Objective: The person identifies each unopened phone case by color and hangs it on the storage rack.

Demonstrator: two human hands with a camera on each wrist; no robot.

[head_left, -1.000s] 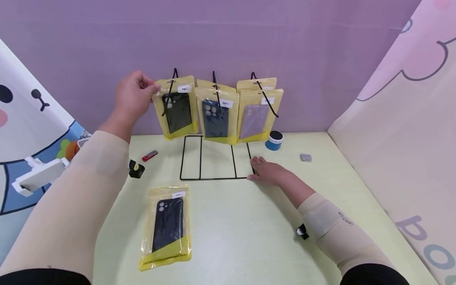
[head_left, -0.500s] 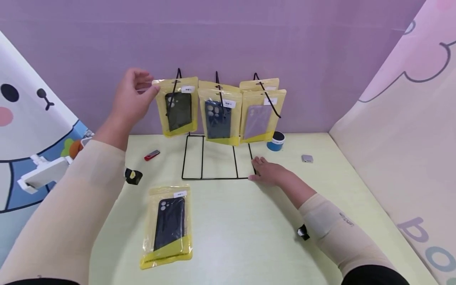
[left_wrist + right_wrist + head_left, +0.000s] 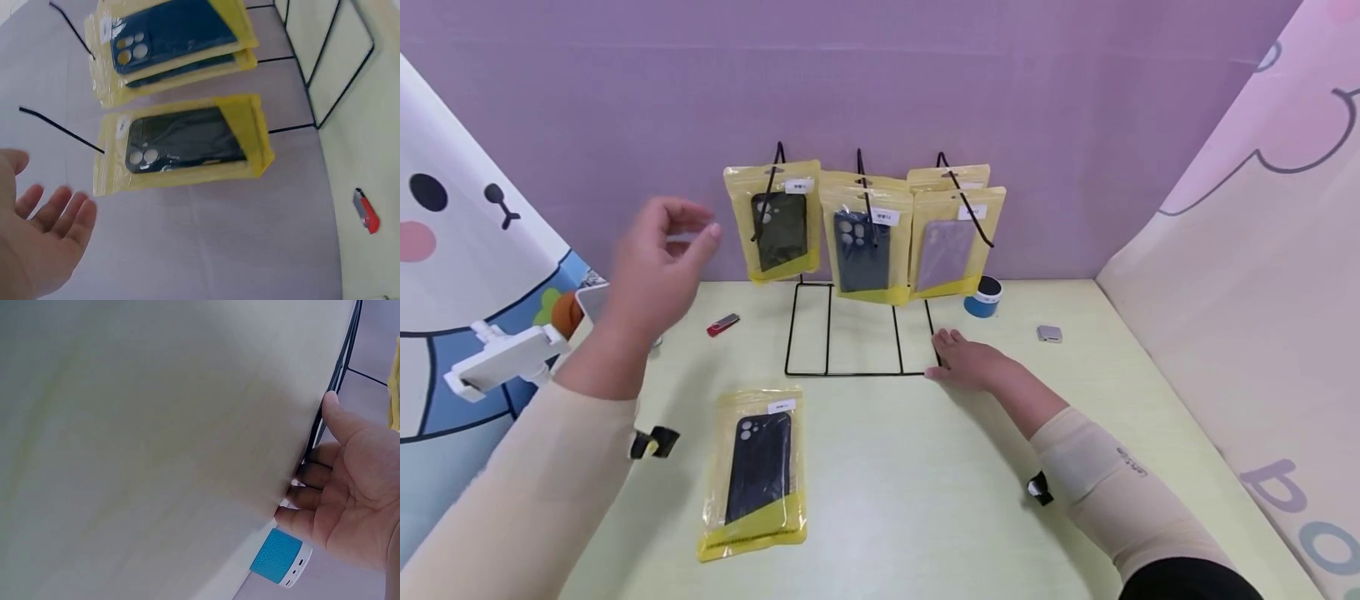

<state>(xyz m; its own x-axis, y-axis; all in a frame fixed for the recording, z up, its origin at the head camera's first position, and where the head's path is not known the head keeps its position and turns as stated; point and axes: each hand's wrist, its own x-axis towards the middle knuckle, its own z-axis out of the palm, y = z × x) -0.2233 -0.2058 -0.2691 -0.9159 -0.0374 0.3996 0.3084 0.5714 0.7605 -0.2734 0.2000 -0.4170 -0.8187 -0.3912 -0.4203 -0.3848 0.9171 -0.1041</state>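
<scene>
My left hand (image 3: 658, 271) is in the air left of the rack, fingers loosely bent and holding nothing. Beside it, a yellow bag with a black phone case (image 3: 780, 229) hangs on the rack's left hook; the left wrist view shows a gap between the fingers and this bag (image 3: 187, 144). Bags with a dark blue phone case (image 3: 861, 254) and a lilac one (image 3: 946, 250) hang from the other hooks, each with another bag behind. My right hand (image 3: 970, 362) rests at the right side of the black wire rack's base (image 3: 857, 374), fingertips touching it.
Another bagged dark phone case (image 3: 758, 467) lies flat on the table in front. A red USB stick (image 3: 723, 325) lies to the left. A blue speaker (image 3: 982, 297) and a small grey block (image 3: 1049, 334) are on the right. A white phone holder (image 3: 508, 360) stands far left.
My left hand has let go of the black phone case's bag and moved left and down from it. That bag now hangs freely on its hook. My right hand stays at the base.
</scene>
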